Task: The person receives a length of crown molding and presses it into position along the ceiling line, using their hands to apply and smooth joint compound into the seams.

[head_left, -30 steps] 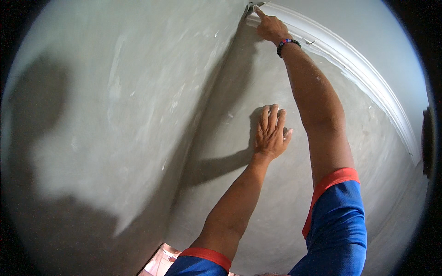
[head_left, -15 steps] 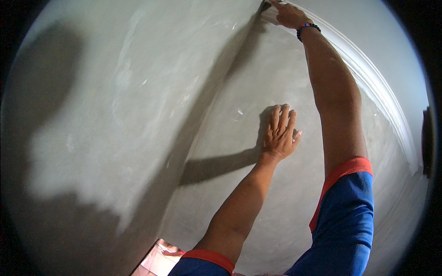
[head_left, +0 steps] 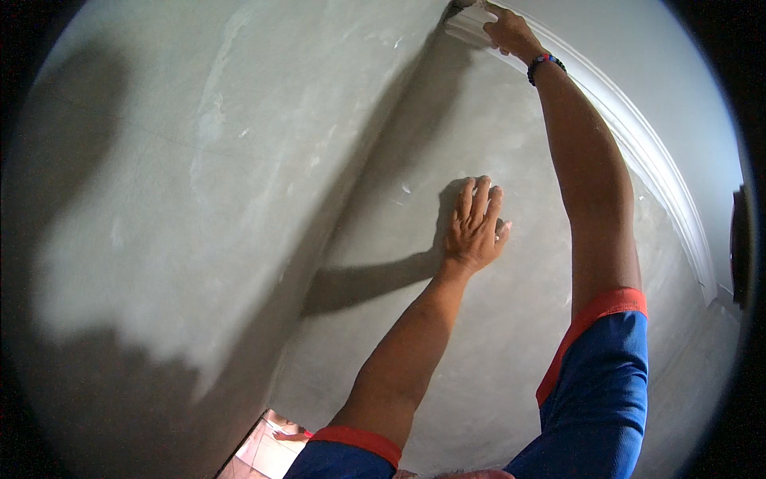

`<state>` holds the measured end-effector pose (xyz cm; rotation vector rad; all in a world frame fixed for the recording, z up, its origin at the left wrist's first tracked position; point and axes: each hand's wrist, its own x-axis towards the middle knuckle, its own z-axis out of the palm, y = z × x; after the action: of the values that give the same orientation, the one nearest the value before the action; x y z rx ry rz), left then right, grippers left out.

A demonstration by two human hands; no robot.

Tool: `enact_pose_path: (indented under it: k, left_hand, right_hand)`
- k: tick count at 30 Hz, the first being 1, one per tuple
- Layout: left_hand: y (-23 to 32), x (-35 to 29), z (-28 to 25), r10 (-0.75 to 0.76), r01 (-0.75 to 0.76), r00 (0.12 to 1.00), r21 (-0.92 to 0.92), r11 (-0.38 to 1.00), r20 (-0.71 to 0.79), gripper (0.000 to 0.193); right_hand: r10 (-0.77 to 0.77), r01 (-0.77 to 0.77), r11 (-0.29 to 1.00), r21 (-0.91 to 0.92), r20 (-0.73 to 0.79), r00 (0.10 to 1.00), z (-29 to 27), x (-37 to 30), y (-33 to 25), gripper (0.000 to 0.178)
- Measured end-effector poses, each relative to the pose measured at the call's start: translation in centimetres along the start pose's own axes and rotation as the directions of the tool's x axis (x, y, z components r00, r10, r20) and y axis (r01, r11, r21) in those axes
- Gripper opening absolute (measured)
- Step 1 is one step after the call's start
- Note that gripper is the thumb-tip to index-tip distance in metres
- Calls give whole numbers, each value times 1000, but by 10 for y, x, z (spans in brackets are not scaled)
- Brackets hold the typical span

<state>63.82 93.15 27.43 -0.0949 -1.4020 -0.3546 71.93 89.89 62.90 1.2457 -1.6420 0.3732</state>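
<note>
My left hand (head_left: 472,233) lies flat against the grey plastered wall (head_left: 383,263), fingers spread and holding nothing. A pale spot shows near its thumb. Higher up, my right hand (head_left: 515,36) reaches to the white ceiling moulding (head_left: 590,76), close to its end by the wall corner. The index finger is stretched out along the moulding, and the other fingers are bent beneath it. I see nothing held in that hand, though its fingertips are partly hard to make out. A dark beaded bracelet (head_left: 545,69) circles the right wrist.
A second grey wall (head_left: 199,184) meets this one at a corner on the left, under broad shadows. The white ceiling (head_left: 662,72) borders the moulding. At the lower left, pale floor tiles (head_left: 267,451) and another person's limb (head_left: 289,435) show. A dark object (head_left: 739,247) stands far right.
My right hand has shifted slightly right and down along the moulding, away from the corner, uncovering more of its end. The left hand stays on the wall; the view has shifted slightly.
</note>
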Motion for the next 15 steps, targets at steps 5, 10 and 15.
enact_pose_path:
  k: [5, 10, 15]
  left_hand:
    - [0, 1, -4, -24, 25, 998, -18, 1000, 52, 67]
    - [3, 1, -2, 1, -2, 999, 15, 1000, 38, 66]
    - [-1, 2, -9, 25, -25, 1000, 3, 1000, 11, 69]
  right_hand:
    - [119, -125, 978, 169, 42, 992, 5, 0, 8, 65]
    - [133, -116, 952, 283, -41, 990, 20, -3, 39, 67]
    - [62, -136, 743, 656, 135, 989, 16, -29, 16, 63]
